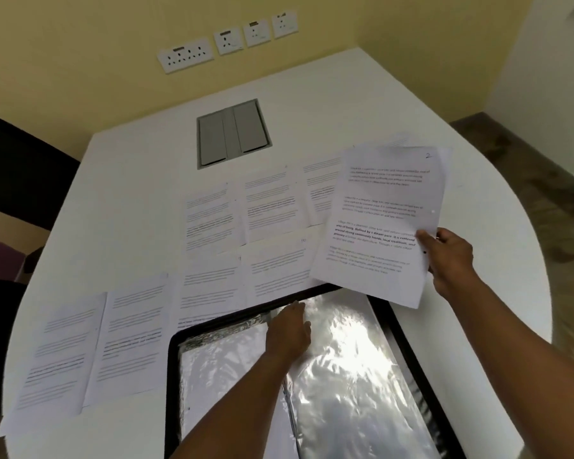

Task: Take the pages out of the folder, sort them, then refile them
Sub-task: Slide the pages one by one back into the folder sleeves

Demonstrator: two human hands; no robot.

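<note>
An open black folder (415, 356) with shiny clear plastic sleeves lies at the near edge of the white table. My left hand (290, 329) rests on the sleeves near the folder's top edge, fingers pointing away from me. My right hand (448, 256) pinches the right edge of a printed page (378, 226), marked 2 at its top corner, and holds it tilted above the folder's far right corner. Several more printed pages (212, 217) lie spread in rows on the table beyond and left of the folder.
A grey cable hatch (232, 134) is set into the round white table (130, 180) behind the pages. Wall sockets (227, 43) line the yellow wall. A dark chair (17, 167) stands at the left.
</note>
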